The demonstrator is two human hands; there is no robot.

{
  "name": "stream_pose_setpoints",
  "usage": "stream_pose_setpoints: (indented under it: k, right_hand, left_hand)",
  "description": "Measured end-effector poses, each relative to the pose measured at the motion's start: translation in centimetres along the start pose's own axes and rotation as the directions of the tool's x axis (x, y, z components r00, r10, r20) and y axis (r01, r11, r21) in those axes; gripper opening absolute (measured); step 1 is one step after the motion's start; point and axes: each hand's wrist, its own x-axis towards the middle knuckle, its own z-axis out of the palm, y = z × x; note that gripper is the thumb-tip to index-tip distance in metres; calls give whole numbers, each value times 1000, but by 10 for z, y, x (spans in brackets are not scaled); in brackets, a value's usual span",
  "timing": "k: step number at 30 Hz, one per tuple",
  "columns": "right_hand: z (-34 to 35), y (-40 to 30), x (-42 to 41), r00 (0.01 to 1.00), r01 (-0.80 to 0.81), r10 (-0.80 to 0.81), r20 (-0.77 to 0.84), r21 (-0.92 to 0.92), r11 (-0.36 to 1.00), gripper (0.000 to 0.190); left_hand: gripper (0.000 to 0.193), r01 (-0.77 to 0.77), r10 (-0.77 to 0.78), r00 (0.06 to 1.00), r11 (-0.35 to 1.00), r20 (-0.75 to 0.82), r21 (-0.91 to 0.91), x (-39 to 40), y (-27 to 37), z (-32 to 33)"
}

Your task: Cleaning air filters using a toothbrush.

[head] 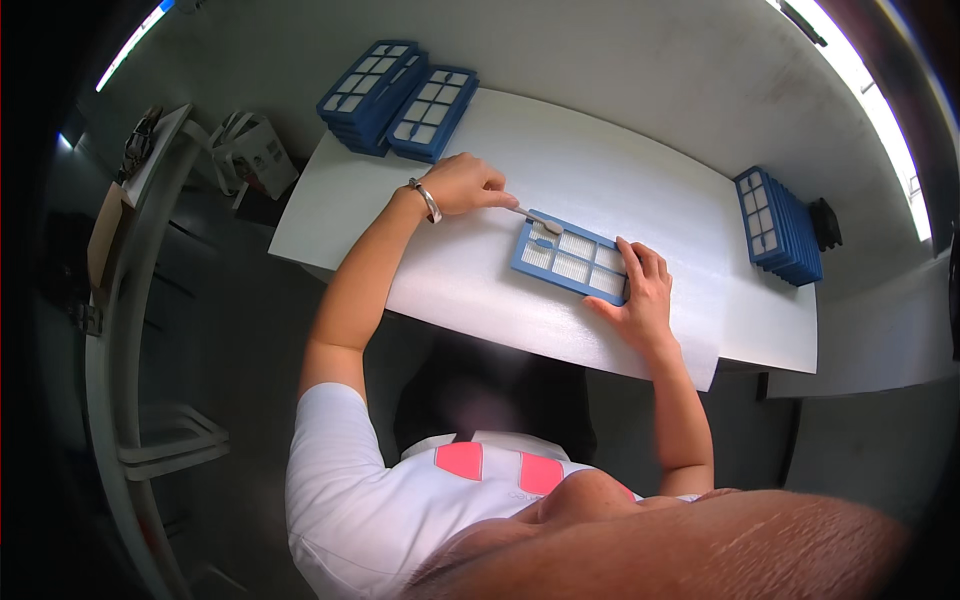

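A pleated air filter (572,257) in a blue plastic frame lies flat, slightly angled, on the white sheet before me. My left hand (465,186), with a metal bangle at the wrist, grips the thin handle of a brush-like tool (553,226). The tool's rounded head is over the filter's left end, near its far edge; whether it touches the pleats I cannot tell. Around the filter's right end is my right hand (643,296), thumb at the near edge and fingers at the far edge, holding it against the table.
Stacked blue-framed filters (367,94) stand at the table's far left, beside a second stack (433,112). More filters (776,225) stand in a row at the right, before a black object (827,225). The white sheet (480,289) overhangs the table's near edge. A bag (255,157) sits beyond the left end.
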Motion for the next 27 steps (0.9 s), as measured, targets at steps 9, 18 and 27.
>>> stream_pose_setpoints:
  k: [9, 18, 27]
  right_hand:
    - [-10, -1, 1, 1000, 10, -11, -3, -92, 996, 89]
    - [20, -57, 118, 978, -209, 151, 145, 640, 739, 43]
    - [5, -27, 135, 971, -138, 234, 40, 898, 419, 37]
  left_hand:
    - [23, -167, 139, 986, 728, -95, -665, 3, -30, 17]
    - [18, -310, 233, 948, 522, -217, -794, 10, -15, 38]
    - [55, -279, 267, 959, 811, -100, -514, 4, -14, 43]
